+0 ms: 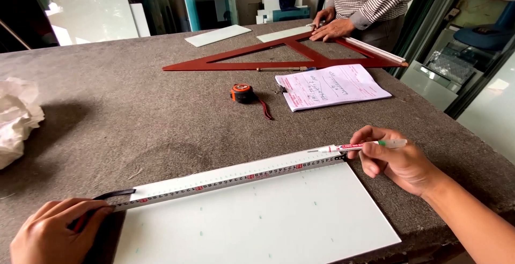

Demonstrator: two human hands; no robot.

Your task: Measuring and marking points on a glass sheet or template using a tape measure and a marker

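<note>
A tape measure blade (230, 177) lies stretched along the far edge of the white panel (257, 221), which sits flat at the near edge of the table (134, 114), covered in grey felt. Your left hand (51, 234) is closed over the near-left end of the blade, pinning it down where a dark strap (115, 193) pokes out from under your fingers. Your right hand (394, 159) rests at the blade's far-right end, just at the panel's corner, and grips a white marker pen (357, 146) held almost level, its tip pointing left just above the blade. Farther off, near the middle of the table, lies an orange tape measure case (242, 93) with its wrist cord trailing to the near right, and just right of it a pink sheet of paper (330, 86) on a clipboard. Beyond those lies a large red wooden triangle square (289, 55). At the far edge another person in a striped shirt presses both hands (330, 25) onto a pale strip (284, 33); a second pale strip (217, 35) lies to its left. A crumpled white cloth (16, 116) sits at the left edge.
</note>
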